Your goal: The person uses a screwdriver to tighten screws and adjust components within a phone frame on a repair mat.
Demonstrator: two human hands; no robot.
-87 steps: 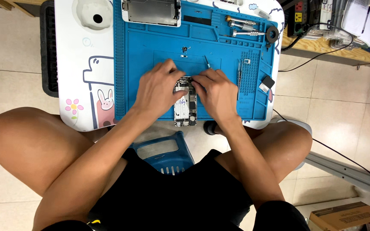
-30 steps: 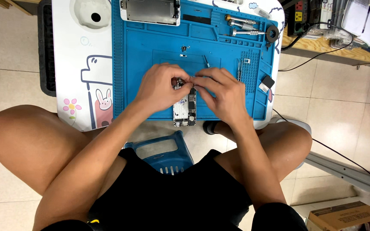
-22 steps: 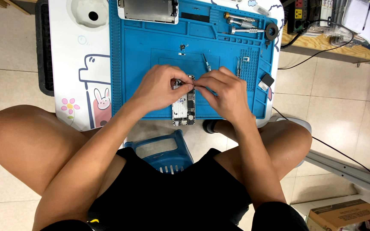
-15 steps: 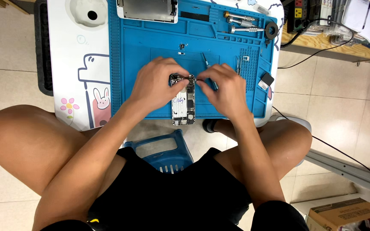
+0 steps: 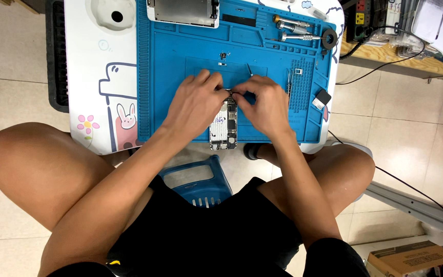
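Note:
An opened phone body (image 5: 224, 128) with bare circuitry lies lengthwise on the blue repair mat (image 5: 175, 66), its lower end at the mat's near edge. My left hand (image 5: 196, 105) rests on the phone's upper left side, fingers curled at its top end. My right hand (image 5: 265, 105) comes in from the right, its fingertips pinching something small at the phone's top; what it pinches is too small to tell. The fingertips of both hands meet there.
A detached phone screen (image 5: 183, 11) lies at the mat's far edge. Screwdrivers (image 5: 293, 31) and a tape roll (image 5: 329, 38) sit at the far right, tweezers (image 5: 249, 71) and small screws (image 5: 223, 55) mid-mat. The white table (image 5: 98, 77) has a cartoon print. A blue stool (image 5: 196, 179) stands between my knees.
Both hands have shifted slightly up the phone toward its top end and keep working there with small finger movements. The phone stays in place.

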